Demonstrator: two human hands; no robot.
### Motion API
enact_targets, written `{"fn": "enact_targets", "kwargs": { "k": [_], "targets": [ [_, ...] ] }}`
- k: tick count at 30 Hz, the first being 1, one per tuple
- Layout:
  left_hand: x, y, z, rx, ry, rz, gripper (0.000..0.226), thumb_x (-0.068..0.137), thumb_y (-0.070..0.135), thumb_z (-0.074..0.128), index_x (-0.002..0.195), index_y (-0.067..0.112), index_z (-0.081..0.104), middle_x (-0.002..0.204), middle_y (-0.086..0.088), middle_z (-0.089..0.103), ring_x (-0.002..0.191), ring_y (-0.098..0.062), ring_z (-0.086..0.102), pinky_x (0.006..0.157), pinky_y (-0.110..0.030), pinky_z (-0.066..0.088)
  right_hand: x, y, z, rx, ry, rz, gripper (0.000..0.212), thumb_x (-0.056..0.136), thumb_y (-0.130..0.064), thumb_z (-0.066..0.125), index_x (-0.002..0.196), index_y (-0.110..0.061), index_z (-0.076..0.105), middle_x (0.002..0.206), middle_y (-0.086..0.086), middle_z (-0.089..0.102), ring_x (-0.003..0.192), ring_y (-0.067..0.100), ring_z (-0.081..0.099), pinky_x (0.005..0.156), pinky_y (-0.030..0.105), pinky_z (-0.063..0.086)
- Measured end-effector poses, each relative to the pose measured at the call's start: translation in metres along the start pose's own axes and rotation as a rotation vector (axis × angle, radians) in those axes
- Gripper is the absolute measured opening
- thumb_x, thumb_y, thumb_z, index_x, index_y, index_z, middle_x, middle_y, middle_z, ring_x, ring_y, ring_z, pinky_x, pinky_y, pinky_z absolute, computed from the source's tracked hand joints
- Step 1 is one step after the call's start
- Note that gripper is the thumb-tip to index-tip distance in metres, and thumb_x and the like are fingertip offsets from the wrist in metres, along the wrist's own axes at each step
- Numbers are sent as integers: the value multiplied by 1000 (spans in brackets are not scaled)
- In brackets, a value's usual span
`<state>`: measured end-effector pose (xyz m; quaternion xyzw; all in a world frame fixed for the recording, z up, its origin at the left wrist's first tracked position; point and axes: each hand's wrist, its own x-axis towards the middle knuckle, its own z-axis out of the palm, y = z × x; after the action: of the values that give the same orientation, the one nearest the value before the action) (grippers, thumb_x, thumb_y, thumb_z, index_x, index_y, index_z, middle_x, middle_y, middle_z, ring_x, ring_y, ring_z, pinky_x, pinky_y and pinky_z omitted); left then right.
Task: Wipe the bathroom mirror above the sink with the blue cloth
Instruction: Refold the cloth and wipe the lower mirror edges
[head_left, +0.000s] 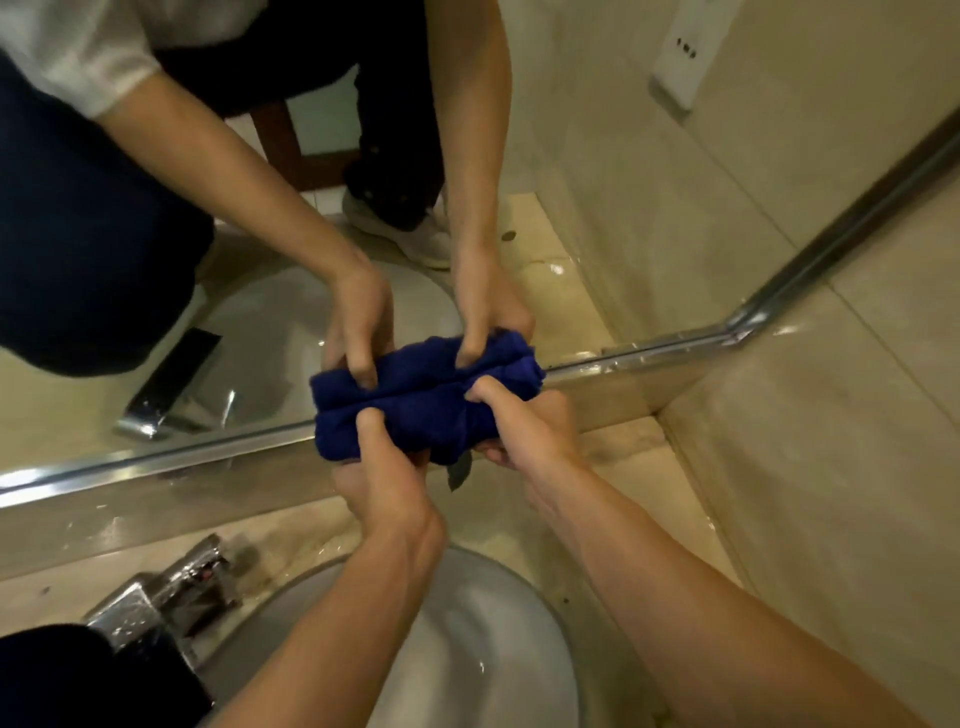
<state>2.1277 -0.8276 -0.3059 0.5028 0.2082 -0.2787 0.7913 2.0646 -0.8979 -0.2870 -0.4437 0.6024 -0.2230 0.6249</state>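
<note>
Both hands hold the blue cloth (415, 421) against the lower edge of the mirror (597, 208), just above its metal frame (156, 460) and behind the sink (483, 649). The cloth is bunched into a roll, and its long axis runs along the frame, from left to right. The left hand (384, 488) grips the left part with curled fingers, its thumb on top; the right hand (524, 426) grips the right end in the same way. Both hands are equally near, one at each end. The glass to be wiped rises directly beyond the cloth, away from the person, so I judge the next stroke must go upward or sideways along the frame. The tap (166, 592) stands at the left of the counter.
</note>
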Motion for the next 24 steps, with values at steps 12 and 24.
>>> {"fn": "enact_targets", "kwargs": {
  "k": [12, 24],
  "targets": [
    [-32, -62, 47, 77, -114, -80, 15, 92, 17, 58, 105, 15, 64, 104, -6, 72, 98, -16, 68, 61, -22, 56, 45, -8, -85, 73, 49, -80, 18, 69, -24, 75, 80, -15, 65, 66, 0, 66, 58, 16, 64, 42, 18, 45],
    [-63, -89, 84, 130, -262, -243, 5, 90, 8, 60, 92, 12, 58, 91, -6, 70, 76, -13, 69, 65, -26, 59, 63, -8, -118, 373, 237, -65, 37, 66, -26, 72, 101, -20, 61, 91, 6, 72, 81, 26, 71, 61, 41, 60]
  ]
}}
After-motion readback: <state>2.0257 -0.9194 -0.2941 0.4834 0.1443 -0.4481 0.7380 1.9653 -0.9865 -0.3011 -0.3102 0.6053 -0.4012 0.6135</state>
